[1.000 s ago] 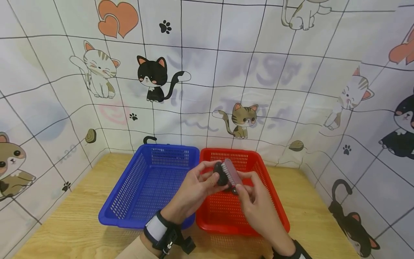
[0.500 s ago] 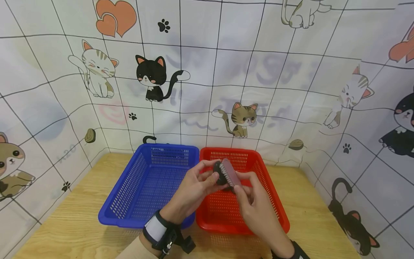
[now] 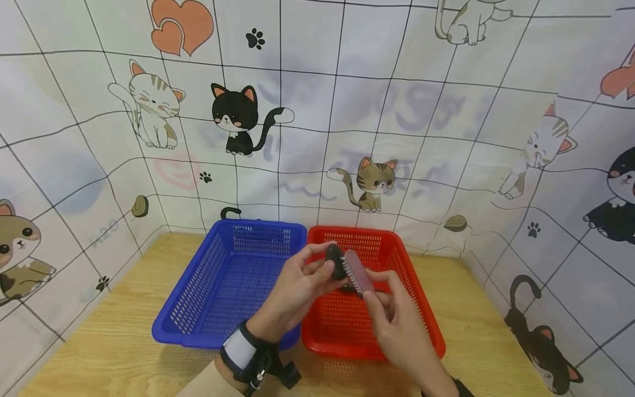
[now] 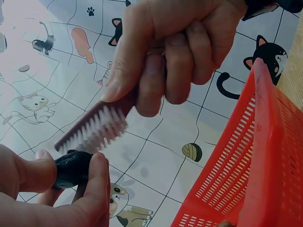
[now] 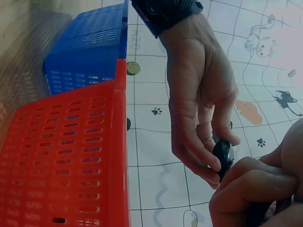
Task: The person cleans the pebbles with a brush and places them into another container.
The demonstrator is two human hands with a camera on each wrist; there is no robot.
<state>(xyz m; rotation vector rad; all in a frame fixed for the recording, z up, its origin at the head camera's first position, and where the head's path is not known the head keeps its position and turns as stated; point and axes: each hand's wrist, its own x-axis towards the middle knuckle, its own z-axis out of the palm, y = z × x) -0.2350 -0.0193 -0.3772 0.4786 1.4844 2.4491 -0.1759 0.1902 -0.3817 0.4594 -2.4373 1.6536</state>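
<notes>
My left hand point(image 3: 300, 289) pinches a black oval stone point(image 3: 335, 262) between thumb and fingers, above the red basket point(image 3: 342, 353). A mauve brush with white bristles point(image 3: 358, 271) is gripped by my right hand point(image 3: 404, 325), thumb along its near end. The bristles face the stone and meet its right side in the head view. The left wrist view shows the bristles point(image 4: 97, 127) right at the top of the stone point(image 4: 73, 168). Seen from the right wrist, the stone point(image 5: 222, 153) sits between the left fingertips, and the right hand point(image 5: 258, 189) hides the brush.
A blue basket point(image 3: 166, 328) stands on the wooden table point(image 3: 99, 336), left of the red one and against it. Dark pieces point(image 3: 349, 288) show in the red basket below the hands. Behind rises a wall covering point(image 3: 307, 110) printed with cats.
The brush shifts in small moves against the stone, first up and left, then down and right. Both hands keep their grip, and the baskets stay in place.
</notes>
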